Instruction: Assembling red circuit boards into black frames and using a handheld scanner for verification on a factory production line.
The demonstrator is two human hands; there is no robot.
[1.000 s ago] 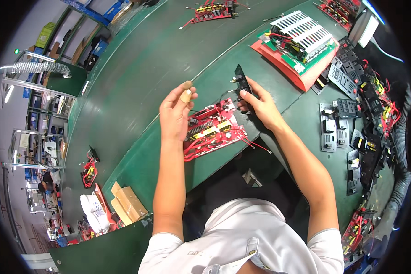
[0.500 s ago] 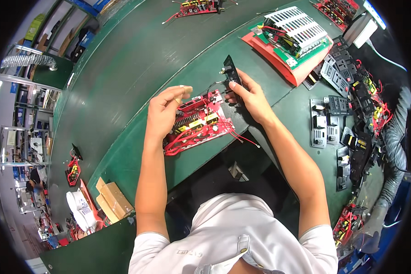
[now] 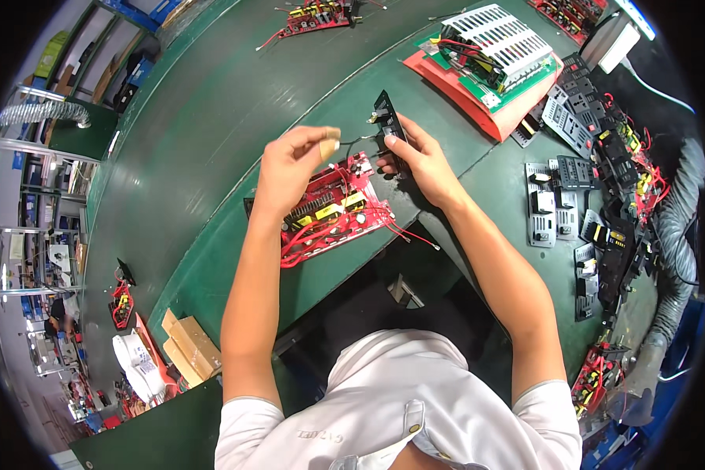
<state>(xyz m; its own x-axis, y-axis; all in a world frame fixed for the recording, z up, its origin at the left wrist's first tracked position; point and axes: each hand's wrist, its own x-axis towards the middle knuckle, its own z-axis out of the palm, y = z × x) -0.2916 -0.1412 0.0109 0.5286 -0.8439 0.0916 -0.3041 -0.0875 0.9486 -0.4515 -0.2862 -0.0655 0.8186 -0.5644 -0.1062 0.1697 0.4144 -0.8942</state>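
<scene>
A red circuit board (image 3: 330,213) with yellow parts and red wires lies on the green bench in front of me. My left hand (image 3: 290,166) hovers over the board's far left part, its fingertips pinched on a thin dark wire that runs to the right. My right hand (image 3: 420,160) holds a narrow black panel (image 3: 387,124) upright at the board's far right corner. The wire stretches between the two hands.
A finned white and green unit on a red tray (image 3: 489,59) stands at the far right. Several black panels (image 3: 560,200) lie in a stack along the right edge. Another red board (image 3: 313,16) lies far off. Cardboard boxes (image 3: 188,345) sit low left.
Both hands have shifted on the board. My left hand has closed its fingertips on the wire and drawn it left, while the black panel stays in my right hand.
</scene>
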